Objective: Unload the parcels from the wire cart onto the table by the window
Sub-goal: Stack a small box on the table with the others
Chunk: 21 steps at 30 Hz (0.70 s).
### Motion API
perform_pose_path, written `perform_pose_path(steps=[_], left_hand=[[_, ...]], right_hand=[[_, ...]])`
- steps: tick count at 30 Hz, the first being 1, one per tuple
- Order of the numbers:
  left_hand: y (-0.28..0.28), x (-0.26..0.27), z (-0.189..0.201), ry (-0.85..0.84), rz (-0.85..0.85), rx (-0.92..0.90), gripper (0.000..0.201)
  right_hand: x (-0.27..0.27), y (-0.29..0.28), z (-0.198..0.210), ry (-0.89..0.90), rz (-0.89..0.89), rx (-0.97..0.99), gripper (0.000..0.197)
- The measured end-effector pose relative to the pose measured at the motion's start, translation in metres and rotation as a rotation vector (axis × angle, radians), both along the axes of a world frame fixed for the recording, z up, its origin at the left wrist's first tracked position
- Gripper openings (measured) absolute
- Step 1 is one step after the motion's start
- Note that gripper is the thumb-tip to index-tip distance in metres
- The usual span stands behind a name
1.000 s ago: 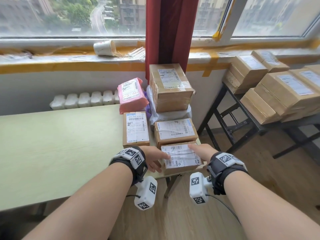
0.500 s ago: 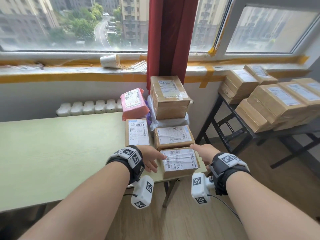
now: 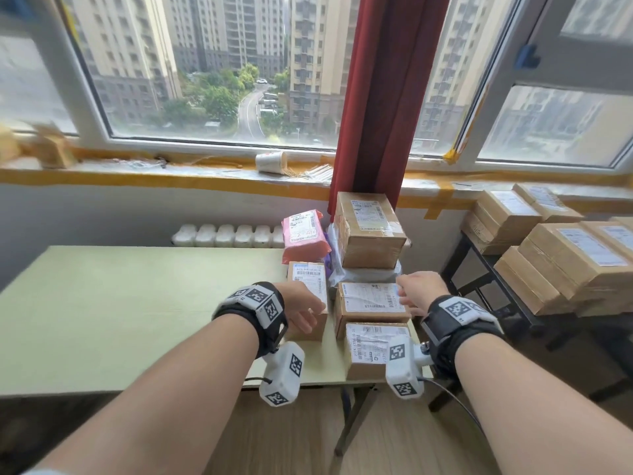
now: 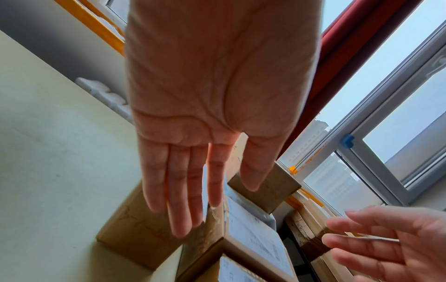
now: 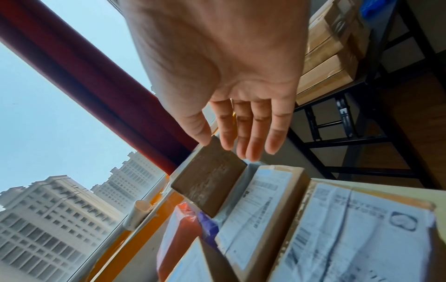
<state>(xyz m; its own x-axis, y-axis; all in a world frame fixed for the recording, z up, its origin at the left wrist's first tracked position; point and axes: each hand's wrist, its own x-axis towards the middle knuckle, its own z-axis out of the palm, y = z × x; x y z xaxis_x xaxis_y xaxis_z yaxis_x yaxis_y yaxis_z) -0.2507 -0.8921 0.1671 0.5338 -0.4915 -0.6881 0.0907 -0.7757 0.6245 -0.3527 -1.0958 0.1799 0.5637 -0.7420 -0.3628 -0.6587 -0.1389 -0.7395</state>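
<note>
Window-side green surface [image 3: 120,313], parcels massed at its right end below the red curtain [image 3: 380,97]. Nearest box [image 3: 370,351] sits at the front edge; a knock could tip it off. Left hand [image 3: 301,303] and right hand [image 3: 416,291] hover flat-fingered, holding nothing. Label print unreadable; cart unseen.

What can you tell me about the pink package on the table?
The pink package is a soft, shiny plastic mailer bag, puffy rather than boxy. A white shipping label with a barcode and small print covers its upper face. It stands tilted near the back of the green table, close to the wall below the window. A flat cardboard parcel lies just in front of it, and something purple shows at its right side. Neither of the hands touches it.
</note>
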Motion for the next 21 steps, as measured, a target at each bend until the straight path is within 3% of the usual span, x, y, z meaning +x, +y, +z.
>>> perform_pose_path(steps=[7,21], left_hand=[[0.056,0.014,0.018,-0.183,0.181,-0.050,0.023],[0.214,0.046,0.029,-0.222,0.393,-0.046,0.023]], right_hand=[[0.036,0.054,0.013,-0.019,0.169,0.073,0.014],[0.109,0.196,0.022,-0.032,0.419,0.096,0.013]])
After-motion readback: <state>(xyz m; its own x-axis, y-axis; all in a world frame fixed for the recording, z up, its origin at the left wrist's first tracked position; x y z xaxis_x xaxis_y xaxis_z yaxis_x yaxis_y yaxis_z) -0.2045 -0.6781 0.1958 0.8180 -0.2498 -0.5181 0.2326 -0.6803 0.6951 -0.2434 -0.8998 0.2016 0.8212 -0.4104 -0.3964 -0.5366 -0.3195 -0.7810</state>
